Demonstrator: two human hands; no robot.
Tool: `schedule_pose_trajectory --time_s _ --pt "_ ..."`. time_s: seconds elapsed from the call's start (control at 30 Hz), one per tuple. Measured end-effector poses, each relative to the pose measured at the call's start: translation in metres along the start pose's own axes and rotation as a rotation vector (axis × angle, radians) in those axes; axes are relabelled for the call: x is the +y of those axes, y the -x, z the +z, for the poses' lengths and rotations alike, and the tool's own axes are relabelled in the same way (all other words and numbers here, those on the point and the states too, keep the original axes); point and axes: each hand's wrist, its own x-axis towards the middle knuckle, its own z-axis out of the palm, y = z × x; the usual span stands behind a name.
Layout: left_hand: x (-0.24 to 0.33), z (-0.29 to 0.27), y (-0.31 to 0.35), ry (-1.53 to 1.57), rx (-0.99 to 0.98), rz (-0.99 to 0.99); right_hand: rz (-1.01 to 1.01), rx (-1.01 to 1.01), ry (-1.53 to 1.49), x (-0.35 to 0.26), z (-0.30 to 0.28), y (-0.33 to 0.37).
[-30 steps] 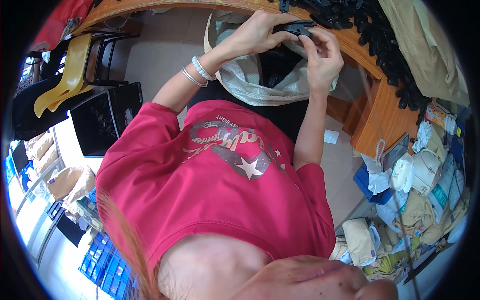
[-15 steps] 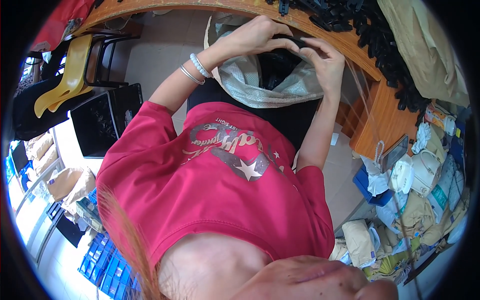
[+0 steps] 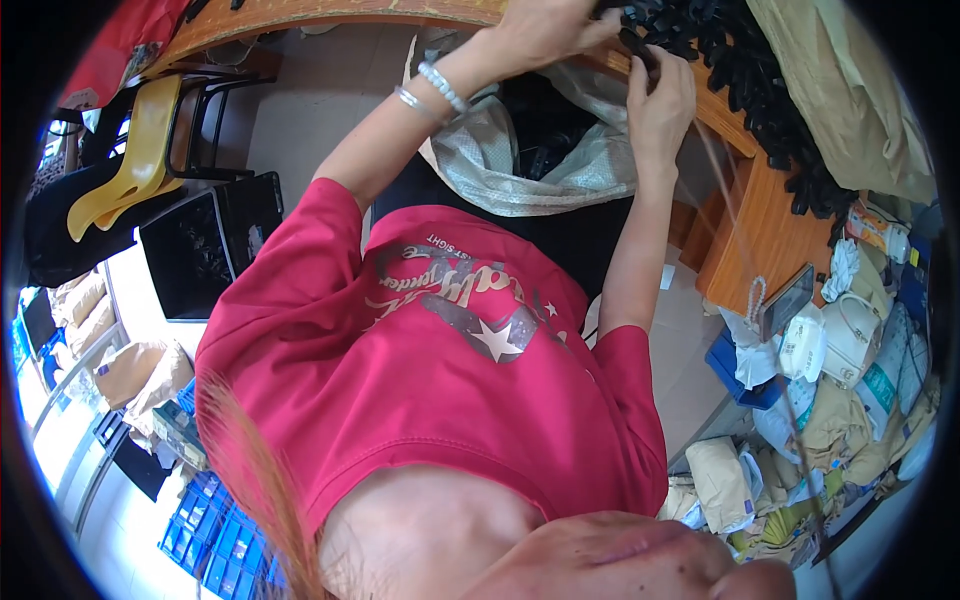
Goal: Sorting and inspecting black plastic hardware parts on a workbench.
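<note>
My left hand (image 3: 553, 36) is at the table's edge by the pile of black plastic parts (image 3: 735, 70), partly cut off by the top of the picture. Its thumb and fingers close around something dark that I cannot make out. To its right, my right hand (image 3: 662, 120) pinches a small black plastic part (image 3: 648, 64) between thumb and fingers. Below both hands, a white woven sack (image 3: 490, 175) stands open against my lap, with more black parts (image 3: 545, 130) inside.
The wooden table (image 3: 330, 35) curves across the far side. A brown paper bag (image 3: 850, 90) leans beyond the pile. On the left are a yellow chair (image 3: 140, 150) and a black bin (image 3: 190, 250). Bags and a blue box (image 3: 738, 370) crowd the right.
My hands, which were together over the sack with a black part, have moved apart and up. My left hand has gone to the pile on the table; the right has shifted slightly.
</note>
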Motion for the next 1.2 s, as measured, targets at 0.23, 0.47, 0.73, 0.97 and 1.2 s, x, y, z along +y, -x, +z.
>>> schedule_pose_trajectory --time_s 0.23,0.47,0.73,0.97,1.2 --pt "0.008 -0.025 0.045 1.115 -0.128 -0.963 0.508 0.057 -0.947 -0.021 -0.023 0.012" --pt "0.002 0.001 0.063 0.937 -0.106 -0.934 0.545 -0.084 -1.116 -0.051 -0.032 0.006" --pt "0.035 -0.032 0.042 0.371 -0.409 -0.533 0.591 0.111 -1.196 -0.053 -0.020 0.018" --pt "0.027 -0.033 0.047 0.379 -0.441 -0.400 0.492 0.001 -1.156 -0.047 -0.034 0.013" --pt "0.020 -0.028 0.044 0.295 -0.622 -0.393 0.561 -0.210 -0.995 -0.022 -0.039 0.019"
